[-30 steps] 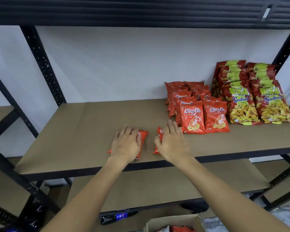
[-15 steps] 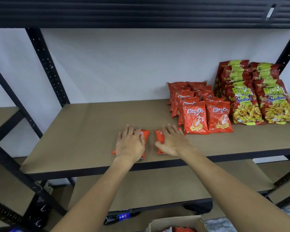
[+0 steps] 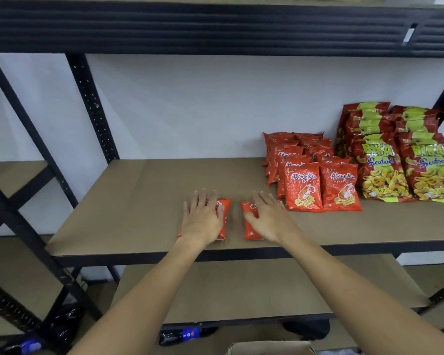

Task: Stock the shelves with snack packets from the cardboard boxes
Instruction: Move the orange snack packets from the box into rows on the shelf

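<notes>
Near the front edge of the shelf (image 3: 139, 206), at frame centre, two small orange snack packets lie flat side by side: the left hand (image 3: 203, 219) rests with straight fingers on the left packet (image 3: 224, 213), the right hand (image 3: 269, 219) likewise on the right packet (image 3: 249, 221). Right of them stand stocked orange packets (image 3: 305, 185), then larger seafood bags (image 3: 405, 165); a cardboard box (image 3: 269, 349) shows at the bottom edge.

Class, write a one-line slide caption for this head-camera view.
Left hand and right hand each press an orange snack packet flat on the shelf, beside stocked rows.
</notes>
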